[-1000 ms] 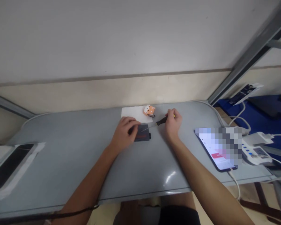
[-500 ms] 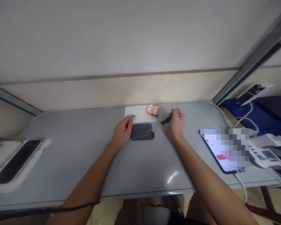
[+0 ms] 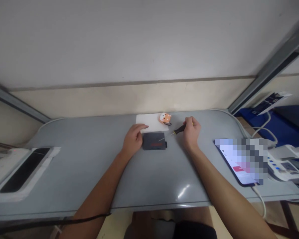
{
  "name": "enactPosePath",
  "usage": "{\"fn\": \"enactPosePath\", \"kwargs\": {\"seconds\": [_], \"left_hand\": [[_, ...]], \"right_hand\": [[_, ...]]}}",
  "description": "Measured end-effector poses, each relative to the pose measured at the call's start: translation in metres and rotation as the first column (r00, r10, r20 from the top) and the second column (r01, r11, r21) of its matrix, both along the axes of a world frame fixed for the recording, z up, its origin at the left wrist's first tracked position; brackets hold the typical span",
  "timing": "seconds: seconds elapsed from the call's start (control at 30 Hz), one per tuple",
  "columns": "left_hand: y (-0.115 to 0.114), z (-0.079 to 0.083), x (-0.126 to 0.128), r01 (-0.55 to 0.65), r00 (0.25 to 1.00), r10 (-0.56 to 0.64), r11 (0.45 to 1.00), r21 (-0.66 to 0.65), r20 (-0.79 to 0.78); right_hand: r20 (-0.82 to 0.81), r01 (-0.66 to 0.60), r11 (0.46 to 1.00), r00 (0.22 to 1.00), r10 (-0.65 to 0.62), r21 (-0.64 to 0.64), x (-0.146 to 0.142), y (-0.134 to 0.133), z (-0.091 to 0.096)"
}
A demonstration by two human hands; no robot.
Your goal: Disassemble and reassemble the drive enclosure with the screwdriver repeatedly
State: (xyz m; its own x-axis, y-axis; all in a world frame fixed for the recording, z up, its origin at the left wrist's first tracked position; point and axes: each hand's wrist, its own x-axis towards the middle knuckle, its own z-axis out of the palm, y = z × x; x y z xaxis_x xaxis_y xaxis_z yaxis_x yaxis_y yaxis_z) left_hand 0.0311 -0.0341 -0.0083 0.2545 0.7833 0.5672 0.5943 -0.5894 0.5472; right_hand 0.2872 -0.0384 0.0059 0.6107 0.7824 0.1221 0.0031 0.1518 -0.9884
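Note:
A small dark grey box [image 3: 153, 140] with a red label lies flat on the grey table [image 3: 89, 166]. My left hand [image 3: 133, 137] rests at its left end, fingers reaching onto the white paper sheet [image 3: 150, 121] behind it, pinched together. My right hand [image 3: 191, 131] is closed round a screwdriver [image 3: 179, 129] with a black and yellow handle; its thin shaft points left and down, the tip over the box's right part. An orange animal-shaped charm [image 3: 165, 118] sits on the paper's right corner.
A phone [image 3: 239, 159] with a lit screen lies at the right, a cable running off its lower end. Beyond it are a white power strip [image 3: 282, 166] and cables. At the left edge a dark phone [image 3: 23, 170] lies on a white tray.
My left hand slid off the top of the box to its left end and reached onto the paper. My right hand drew the screwdriver back a little to the right.

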Motion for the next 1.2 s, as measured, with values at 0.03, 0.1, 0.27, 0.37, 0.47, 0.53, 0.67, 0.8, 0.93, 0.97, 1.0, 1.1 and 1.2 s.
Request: {"fn": "enactPosePath", "kwargs": {"seconds": [0.03,0.1,0.27,0.37,0.47,0.53,0.67,0.8,0.93,0.97,1.0,1.1,1.2], "left_hand": [[-0.002,0.001,0.001,0.047,0.999,-0.047,0.999,-0.005,-0.013],[-0.008,0.006,0.006,0.140,0.987,-0.141,0.990,-0.030,-0.075],[-0.024,0.014,0.020,0.273,0.901,-0.308,0.950,-0.154,-0.305],[-0.027,0.013,0.023,0.250,0.882,-0.303,0.950,-0.187,-0.361],[-0.027,0.012,0.024,0.233,0.885,-0.290,0.953,-0.192,-0.364],[-0.028,0.012,0.026,0.253,0.888,-0.305,0.949,-0.187,-0.345],[-0.033,0.015,0.032,0.310,0.873,-0.361,0.930,-0.198,-0.327],[-0.035,0.018,0.032,0.333,0.855,-0.392,0.917,-0.219,-0.341],[-0.031,0.024,0.022,0.315,0.864,-0.391,0.912,-0.264,-0.319],[-0.030,0.026,0.019,0.298,0.870,-0.381,0.912,-0.282,-0.312],[-0.029,0.027,0.017,0.284,0.875,-0.374,0.911,-0.299,-0.308],[-0.026,0.028,0.013,0.255,0.885,-0.356,0.910,-0.329,-0.301],[-0.026,0.023,0.014,0.232,0.901,-0.326,0.920,-0.315,-0.288]], "right_hand": [[0.008,0.003,1.000,1.000,-0.003,0.002,0.001,-0.001,0.002],[0.050,0.026,0.999,0.998,-0.027,0.028,0.003,-0.002,0.008],[0.258,0.111,0.978,0.953,-0.155,0.178,0.016,-0.006,0.021],[0.374,0.096,0.975,0.912,-0.167,0.200,0.023,-0.009,0.024],[0.478,0.027,0.977,0.869,-0.127,0.211,0.020,-0.014,0.026],[0.543,-0.019,0.968,0.831,-0.124,0.249,0.014,-0.019,0.027],[0.569,-0.062,0.922,0.802,-0.182,0.381,0.001,-0.027,0.031],[0.576,-0.065,0.910,0.792,-0.203,0.410,0.002,-0.029,0.036],[0.657,-0.105,0.914,0.728,-0.197,0.391,0.010,-0.028,0.041],[0.676,-0.127,0.916,0.714,-0.181,0.380,0.011,-0.028,0.041],[0.691,-0.152,0.917,0.704,-0.162,0.370,0.011,-0.028,0.042],[0.692,-0.190,0.893,0.702,-0.167,0.407,0.005,-0.032,0.043],[0.666,-0.172,0.840,0.698,-0.264,0.514,-0.004,-0.036,0.043]]}}
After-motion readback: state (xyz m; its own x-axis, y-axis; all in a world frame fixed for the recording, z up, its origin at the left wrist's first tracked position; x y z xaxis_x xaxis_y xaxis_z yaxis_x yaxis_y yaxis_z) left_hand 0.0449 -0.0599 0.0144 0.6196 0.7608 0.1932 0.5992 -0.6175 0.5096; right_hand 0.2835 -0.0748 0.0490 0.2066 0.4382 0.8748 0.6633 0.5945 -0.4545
